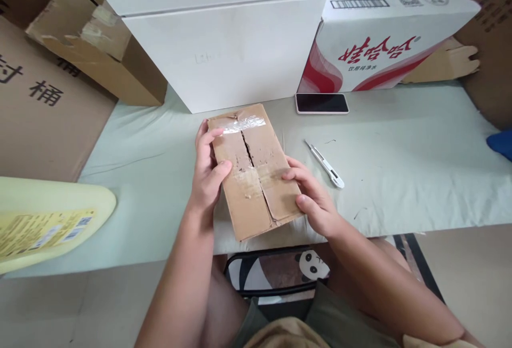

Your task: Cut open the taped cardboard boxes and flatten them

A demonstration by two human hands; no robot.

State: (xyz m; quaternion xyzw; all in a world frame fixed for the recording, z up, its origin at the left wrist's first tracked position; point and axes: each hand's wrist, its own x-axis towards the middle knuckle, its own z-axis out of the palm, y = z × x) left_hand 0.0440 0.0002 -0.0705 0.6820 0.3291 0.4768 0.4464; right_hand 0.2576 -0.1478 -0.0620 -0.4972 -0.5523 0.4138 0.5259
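A brown cardboard box (254, 175) is between my two hands at the front of the cloth-covered surface. Clear tape crosses its far end, and a dark, ragged slit runs along the seam between its top flaps. My left hand (208, 169) grips the left side, thumb on the top edge. On the right side, near the close corner, my right hand (314, 196) holds the box with fingers and thumb on its edge. A white utility knife (326, 166) lies to the right, apart from my right hand, its tip pointing away from me.
A phone (322, 103) lies before a white and red carton (372, 49). Large white boxes (232, 55) stand behind. Brown cartons (96, 44) and a yellow bottle (52, 225) are at the left. A blue item (501, 144) shows at the right edge. A panda-patterned item (276, 270) is below the table edge.
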